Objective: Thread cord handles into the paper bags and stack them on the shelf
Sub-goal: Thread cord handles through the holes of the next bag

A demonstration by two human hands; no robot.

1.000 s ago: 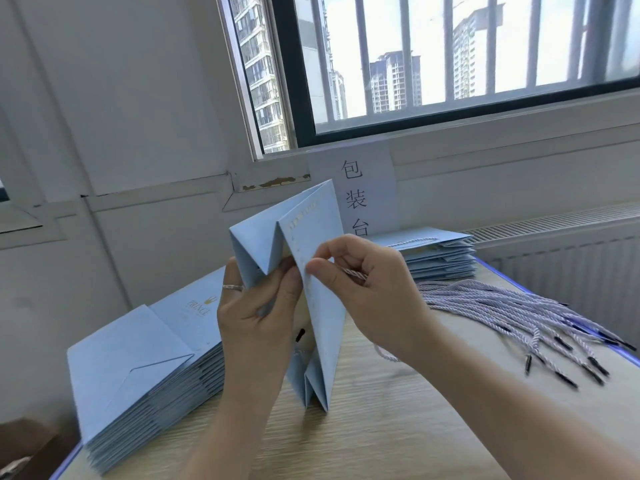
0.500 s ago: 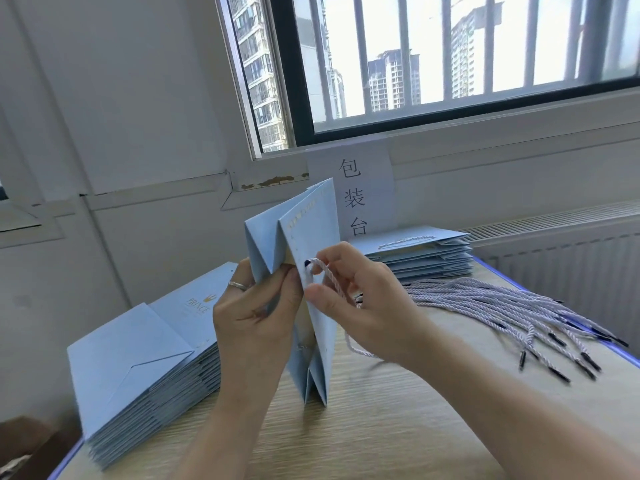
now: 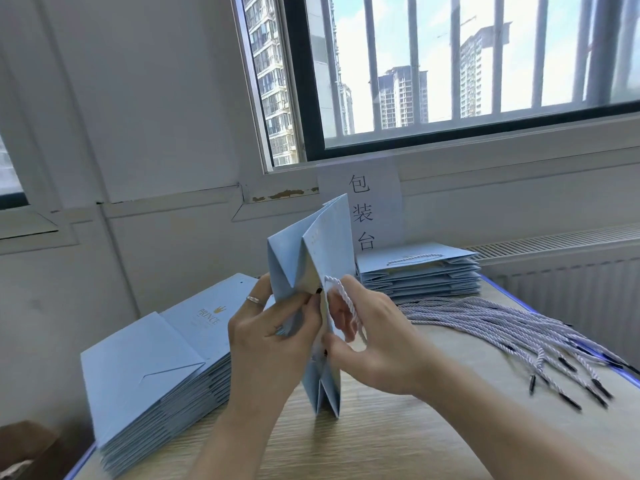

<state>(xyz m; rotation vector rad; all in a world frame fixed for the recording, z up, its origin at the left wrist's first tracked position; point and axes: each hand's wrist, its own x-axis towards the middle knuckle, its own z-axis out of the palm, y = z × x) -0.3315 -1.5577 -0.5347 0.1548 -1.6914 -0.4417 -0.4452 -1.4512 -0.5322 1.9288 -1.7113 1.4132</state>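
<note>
folded blue paper bag stands upright on the worktop, centre, bottom edge on the wood. left hand: grip closed, thumb and fingers pinching the bag's left fold, ring on one finger. right hand: grip curled round a white twisted cord that loops out from the bag's right face and over the fingers. stack of flat bags lies left. lower stack with handles fitted sits far right. loose cords fan out right on the worktop. paper sign on the wall behind.
</note>
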